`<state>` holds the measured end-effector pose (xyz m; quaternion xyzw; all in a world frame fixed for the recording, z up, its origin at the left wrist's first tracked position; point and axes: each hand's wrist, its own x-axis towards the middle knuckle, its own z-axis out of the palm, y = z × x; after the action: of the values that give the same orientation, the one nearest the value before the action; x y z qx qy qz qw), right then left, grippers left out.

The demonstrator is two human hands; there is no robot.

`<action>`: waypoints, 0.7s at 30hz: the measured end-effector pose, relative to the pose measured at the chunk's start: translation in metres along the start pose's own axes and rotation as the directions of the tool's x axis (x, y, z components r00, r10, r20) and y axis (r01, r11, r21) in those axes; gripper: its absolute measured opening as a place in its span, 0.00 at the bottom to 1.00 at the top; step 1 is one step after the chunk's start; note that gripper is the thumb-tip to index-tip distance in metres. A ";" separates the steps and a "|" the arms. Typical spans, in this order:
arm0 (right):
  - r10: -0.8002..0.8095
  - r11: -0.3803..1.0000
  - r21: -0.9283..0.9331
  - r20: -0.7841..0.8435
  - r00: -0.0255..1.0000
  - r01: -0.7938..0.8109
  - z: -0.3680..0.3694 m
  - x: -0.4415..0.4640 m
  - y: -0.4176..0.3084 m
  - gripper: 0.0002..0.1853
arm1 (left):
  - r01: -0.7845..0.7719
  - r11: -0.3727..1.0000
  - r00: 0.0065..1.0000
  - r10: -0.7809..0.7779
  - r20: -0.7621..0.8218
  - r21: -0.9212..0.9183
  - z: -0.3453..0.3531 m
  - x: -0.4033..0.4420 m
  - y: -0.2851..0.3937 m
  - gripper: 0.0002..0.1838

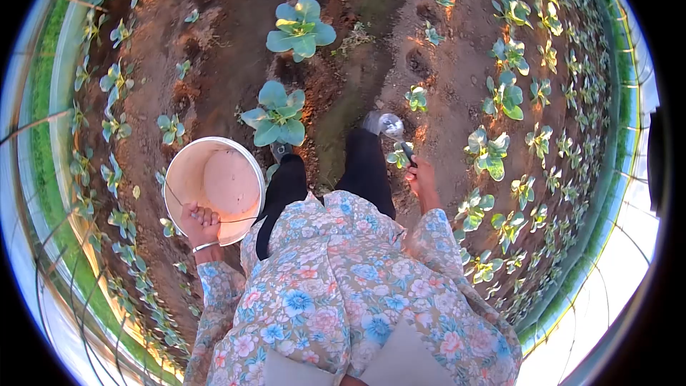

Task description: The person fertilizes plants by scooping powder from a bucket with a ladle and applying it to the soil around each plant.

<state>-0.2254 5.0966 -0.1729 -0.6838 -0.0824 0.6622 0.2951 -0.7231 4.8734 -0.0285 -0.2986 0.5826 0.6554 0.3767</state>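
My left hand [200, 224] is closed around the thin wire handle of a white bucket [178, 164], which hangs tilted so its inside shows. The bucket's bottom looks pale pink; whether anything lies in it, I cannot tell. In my right hand [421, 176] is the dark handle of a metal ladle [391, 126]. Its shiny round bowl points away from me, beside my right foot. A small leafy plant [399, 156] grows just under the ladle's handle. Close to the bucket's right rim stands a larger leafy plant [274, 114].
Rows of young leafy plants run away from me on both sides. Another large plant [301, 27] grows ahead. Bare brown soil [350, 93] lies between the rows, with small hollows [418, 61] in it. Green strips edge the field left and right.
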 end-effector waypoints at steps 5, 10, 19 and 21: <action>-0.001 0.995 0.101 -0.055 0.998 0.007 -0.031 0.042 -0.069 0.05 | -0.051 0.998 0.997 0.049 -0.062 -0.026 0.055 -0.017 -0.025 0.19; -0.039 0.997 -0.054 0.131 0.991 0.046 -0.017 0.090 -0.170 0.05 | -0.104 0.985 0.993 0.096 -0.064 -0.139 0.119 -0.058 -0.079 0.19; 0.289 0.947 -0.311 0.717 0.635 -0.081 0.090 0.042 -0.332 0.08 | -0.109 0.994 0.989 0.112 0.101 -0.029 0.243 -0.119 -0.145 0.14; 0.215 0.953 -0.286 0.876 0.432 0.106 0.108 0.045 -0.308 0.06 | -0.112 0.992 0.966 0.096 0.241 0.052 0.274 -0.121 -0.160 0.13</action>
<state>-0.2379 5.4012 -0.0481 -0.2644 -0.3028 0.9124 0.0773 -0.5102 5.1324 0.0243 -0.1745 0.5692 0.6860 0.4183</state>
